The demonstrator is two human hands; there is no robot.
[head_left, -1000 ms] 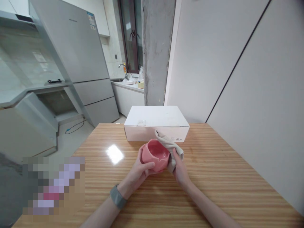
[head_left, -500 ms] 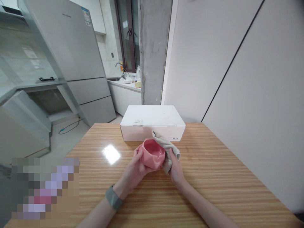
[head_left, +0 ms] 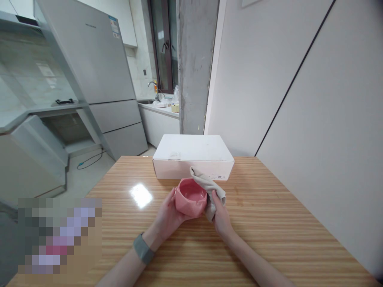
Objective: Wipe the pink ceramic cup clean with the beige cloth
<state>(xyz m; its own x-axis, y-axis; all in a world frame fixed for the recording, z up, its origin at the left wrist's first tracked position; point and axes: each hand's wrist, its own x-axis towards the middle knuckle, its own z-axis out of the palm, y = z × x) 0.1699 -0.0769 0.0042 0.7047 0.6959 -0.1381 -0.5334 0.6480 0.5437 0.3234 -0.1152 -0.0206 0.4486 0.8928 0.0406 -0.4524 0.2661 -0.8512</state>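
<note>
My left hand (head_left: 168, 217) cups a pink faceted bowl (head_left: 190, 197) from the left and below, holding it just above the wooden table (head_left: 269, 223). My right hand (head_left: 220, 217) grips a beige cloth (head_left: 208, 187) pressed against the bowl's right side, with a flap of cloth sticking up over the rim. The bowl's opening faces up and slightly toward me. A grey watch band is on my left wrist.
A closed white cardboard box (head_left: 193, 156) lies on the table just behind the bowl. A white wall runs along the table's right side. A grey fridge (head_left: 98, 75) and a kitchen counter with a sink stand beyond the table's far left.
The bowl has turned a little in my left hand while the cloth shifted against its right side. Both hands stay in nearly the same spot.
</note>
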